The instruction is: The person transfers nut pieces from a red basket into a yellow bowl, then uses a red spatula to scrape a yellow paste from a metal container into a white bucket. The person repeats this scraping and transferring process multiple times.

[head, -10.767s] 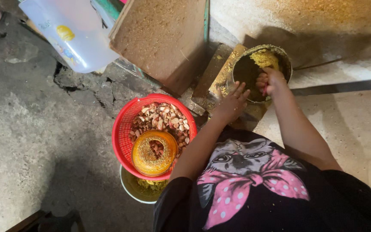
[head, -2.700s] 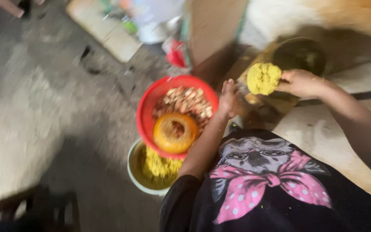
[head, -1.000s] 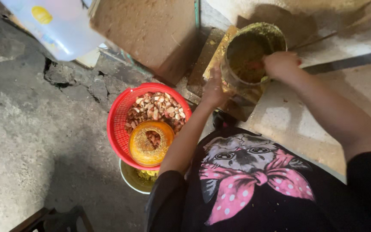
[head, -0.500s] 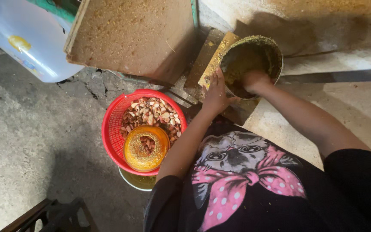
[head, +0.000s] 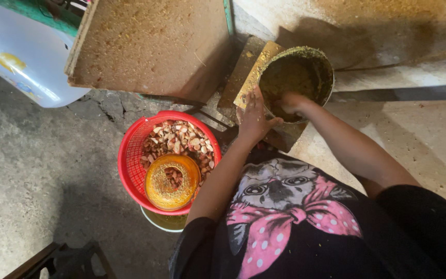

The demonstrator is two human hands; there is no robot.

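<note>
Item one: my right hand [head: 291, 102], reaching down inside the round dark metal pot caked with yellow-green mash [head: 296, 82]. The fingers are dipping below the rim into the mash, so I cannot tell whether they are spread or closed on a lump.

Item two: my left hand [head: 254, 118], fingers apart and lying flat, pressing against the near outer wall of the pot and steadying it. It is clamping nothing.

Item three: the pot itself, sitting on a mash-smeared wooden block [head: 249, 75] at the foot of a pale concrete ledge [head: 388, 62], directly ahead of my chest.

Item four: a red plastic mesh basket [head: 130, 165] at my left, resting on top of a pale green bucket [head: 163, 221]. It is holding brown and cream chopped nut pieces [head: 179, 139], with a small orange plastic bowl [head: 171, 181] lying among them.

Item five: a flat brown board speckled with crumbs [head: 150, 46] leaning beyond the basket, and a translucent white plastic jug [head: 21, 57] farther left on the grey floor.

Step in hand, as I am judging it: scooping mash out of the pot. The next move is calling for a firm gathering of the right fingers under a handful, and a clean lift past the rim while the left hand is bracing the pot against tipping.
</note>
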